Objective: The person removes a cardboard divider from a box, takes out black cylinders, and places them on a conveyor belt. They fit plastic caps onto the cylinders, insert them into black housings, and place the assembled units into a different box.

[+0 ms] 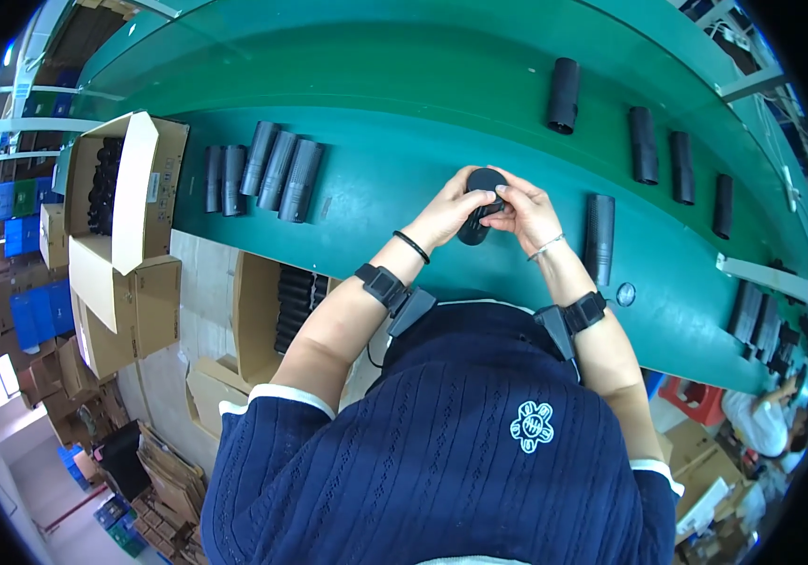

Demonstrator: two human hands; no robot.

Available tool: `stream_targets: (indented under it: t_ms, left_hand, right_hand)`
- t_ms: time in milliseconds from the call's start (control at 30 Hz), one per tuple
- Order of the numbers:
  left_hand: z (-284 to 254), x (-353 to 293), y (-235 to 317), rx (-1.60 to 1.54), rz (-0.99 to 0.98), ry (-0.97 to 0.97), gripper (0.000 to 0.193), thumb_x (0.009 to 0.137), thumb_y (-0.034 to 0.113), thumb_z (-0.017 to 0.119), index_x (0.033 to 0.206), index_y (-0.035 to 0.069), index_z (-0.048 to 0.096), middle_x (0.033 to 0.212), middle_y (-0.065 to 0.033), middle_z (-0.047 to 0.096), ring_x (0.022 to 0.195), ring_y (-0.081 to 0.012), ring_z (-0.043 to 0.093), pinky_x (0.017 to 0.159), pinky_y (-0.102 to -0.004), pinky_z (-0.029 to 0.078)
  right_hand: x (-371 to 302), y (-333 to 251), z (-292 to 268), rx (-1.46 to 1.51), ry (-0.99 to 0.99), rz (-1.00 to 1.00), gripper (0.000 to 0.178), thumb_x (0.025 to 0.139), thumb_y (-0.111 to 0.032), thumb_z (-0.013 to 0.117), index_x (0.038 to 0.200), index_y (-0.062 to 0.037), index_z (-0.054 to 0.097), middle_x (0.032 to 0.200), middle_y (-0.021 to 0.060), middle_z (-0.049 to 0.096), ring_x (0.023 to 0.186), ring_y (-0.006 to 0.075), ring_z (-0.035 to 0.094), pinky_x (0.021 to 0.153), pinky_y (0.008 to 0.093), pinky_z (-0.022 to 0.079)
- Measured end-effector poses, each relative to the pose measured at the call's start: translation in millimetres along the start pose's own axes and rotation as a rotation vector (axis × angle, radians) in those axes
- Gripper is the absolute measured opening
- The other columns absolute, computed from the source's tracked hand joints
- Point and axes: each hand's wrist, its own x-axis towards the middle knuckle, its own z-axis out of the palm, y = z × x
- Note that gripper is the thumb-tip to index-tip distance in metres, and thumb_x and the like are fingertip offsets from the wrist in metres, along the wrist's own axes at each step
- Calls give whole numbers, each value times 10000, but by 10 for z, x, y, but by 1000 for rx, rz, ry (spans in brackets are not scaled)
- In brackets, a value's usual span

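Over the green bench [404, 141], my left hand [451, 205] and my right hand [528, 212] meet around a black cylindrical part [472, 229] with a round end facing up. Both hands grip it, thumbs close together near its top end. Fingers hide much of its middle. To the right of my right hand a single black ribbed tube [600, 239] lies on the bench, with a small clear round piece [625, 294] just below it. Off to the left, several similar black tubes [275, 171] lie side by side.
More black tubes [644, 145] sit spaced apart on the lighter green strip [479, 85] beyond. An open carton [154, 188] of black parts stands at the bench's left end, another carton [255, 315] below the front edge. At far right are further tubes [755, 315] and another person [761, 419].
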Motion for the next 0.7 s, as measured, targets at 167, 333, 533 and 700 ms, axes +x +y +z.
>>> stream_targets:
  t_ms: [167,333,533,700]
  left_hand:
    - [-98,113,-10,181,118,49,390,901,172,544,1226,13,399,1098,-105,516,1033,-163,508,881,-293,434]
    - [26,-3,-40,663,278,2,667,839,361,663,1293,8,324,1192,-206,483,1161,-268,473,956,-364,396]
    - [109,-50,-68,827,136,-61,660,749,390,746,1140,-23,412,1001,-198,585,911,-279,604,768,-360,483]
    - [191,-87,-104,1056,107,-136,644,748,374,739,1139,-26,419,1020,-232,572,942,-331,592,779,-375,478]
  right_hand:
    - [33,-19,27,101,3,11,411,893,-173,587,1264,-25,490,920,131,647,705,246,681,606,282,584]
    - [11,57,-139,-150,157,-35,356,873,-214,641,1165,-48,524,827,69,625,601,163,643,510,216,527]
    - [-263,-26,-443,-278,42,1,303,928,-234,555,1179,-65,579,930,13,569,848,106,578,659,235,501]
    - [-360,79,-606,-259,-64,-9,374,886,-125,598,1243,-39,528,1061,37,566,954,138,581,800,270,505]
